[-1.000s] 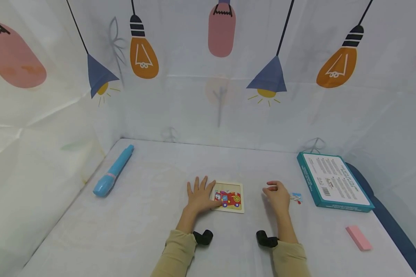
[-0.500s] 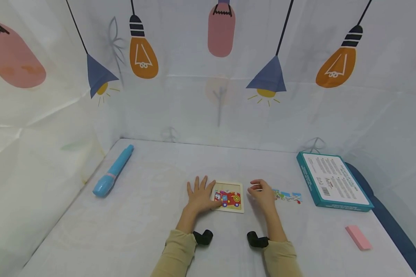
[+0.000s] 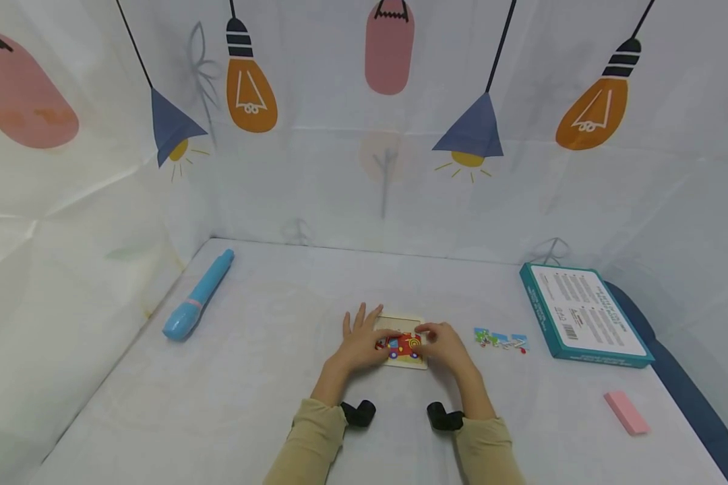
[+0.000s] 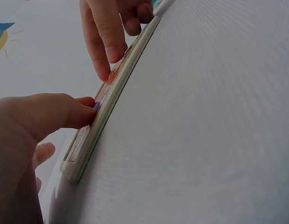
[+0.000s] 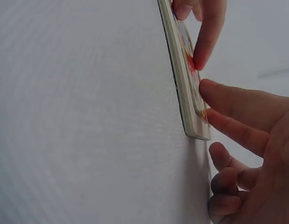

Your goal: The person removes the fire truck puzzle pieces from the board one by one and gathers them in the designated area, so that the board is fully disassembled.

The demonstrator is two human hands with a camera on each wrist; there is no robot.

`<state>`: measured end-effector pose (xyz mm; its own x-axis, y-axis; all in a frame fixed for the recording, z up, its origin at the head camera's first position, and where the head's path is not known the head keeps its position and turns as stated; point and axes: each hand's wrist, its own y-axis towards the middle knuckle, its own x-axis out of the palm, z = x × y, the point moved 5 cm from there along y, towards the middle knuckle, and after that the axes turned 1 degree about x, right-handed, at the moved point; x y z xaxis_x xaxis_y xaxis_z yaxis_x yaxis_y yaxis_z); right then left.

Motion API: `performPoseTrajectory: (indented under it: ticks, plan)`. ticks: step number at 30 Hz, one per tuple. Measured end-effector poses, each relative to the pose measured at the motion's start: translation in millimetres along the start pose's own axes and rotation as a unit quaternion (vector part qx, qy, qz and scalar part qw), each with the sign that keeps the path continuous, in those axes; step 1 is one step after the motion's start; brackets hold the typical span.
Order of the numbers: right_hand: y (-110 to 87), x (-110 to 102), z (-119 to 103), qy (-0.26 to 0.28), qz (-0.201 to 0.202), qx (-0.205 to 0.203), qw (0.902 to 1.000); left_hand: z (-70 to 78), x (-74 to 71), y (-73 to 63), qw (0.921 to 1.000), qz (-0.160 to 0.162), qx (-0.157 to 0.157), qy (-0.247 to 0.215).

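A small wooden puzzle board (image 3: 408,365) with a red fire-engine picture (image 3: 404,346) lies flat between the two hands. My left hand (image 3: 359,346) reaches over its left side, thumb and forefinger touching the picture, the other fingers spread out straight. At the board's right side, my right hand (image 3: 449,349) rests its thumb and forefinger on the picture; in the right wrist view its remaining fingers (image 5: 226,186) are bent beside the board. No loose piece shows in either hand. Right of the right hand lies a row of colourful puzzle pieces (image 3: 501,339).
A teal box with a white label (image 3: 587,313) lies at the right, and a pink block (image 3: 627,412) sits nearer the front. At the far left is a blue microphone-shaped object (image 3: 199,294). Printed white sheets (image 3: 334,168) hang behind the table.
My right hand has moved left from the loose puzzle pieces onto the board, uncovering the row. The left hand has shifted slightly right, its forefinger now on the picture.
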<state>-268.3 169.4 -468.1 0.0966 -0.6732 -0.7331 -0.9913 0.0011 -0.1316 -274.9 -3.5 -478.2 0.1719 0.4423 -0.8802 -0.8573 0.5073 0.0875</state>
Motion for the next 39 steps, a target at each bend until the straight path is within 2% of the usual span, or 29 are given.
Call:
performPoseTrajectory:
  ticks: [3, 8, 15, 19, 22, 26, 29, 36, 39]
  plan:
    - [0.2, 2, 1, -0.013, -0.014, 0.01, 0.9998, 0.0, 0.0, -0.4, 0.9999, -0.006, -0.012, -0.008]
    - [3.7, 3, -1, -0.005, -0.016, -0.001, 0.9999, -2.1, 2.2, -0.5, 0.9994, -0.009, -0.029, -0.017]
    - [3.3, 4, 0, 0.066, -0.012, 0.011, 0.9977, -5.2, 5.9, 0.1, 0.9991, -0.008, -0.038, -0.015]
    - [1.6, 3, 1, 0.095, -0.004, 0.006, 0.9955, -1.8, 6.6, 1.4, 0.9986, 0.007, -0.049, -0.017]
    - [1.5, 2, 1, 0.105, 0.001, 0.003, 0.9944, 3.7, 8.3, 4.3, 0.998, 0.032, -0.051, -0.019]
    - [2.0, 2, 3, 0.118, 0.002, 0.003, 0.993, 9.1, 12.5, 8.1, 0.9964, 0.053, -0.066, 0.009]
    - [2.2, 1, 4, 0.127, 0.002, 0.003, 0.9919, 11.5, 13.9, 9.2, 0.9946, 0.057, -0.082, 0.026]
    - [3.1, -8, 12, 0.187, 0.034, 0.035, 0.981, 13.1, 13.2, 8.5, 0.9933, 0.057, -0.101, 0.002]
    - [2.8, -14, 15, 0.188, 0.04, 0.045, 0.9804, 12.1, 13.5, 8.0, 0.9932, 0.058, -0.101, 0.0]
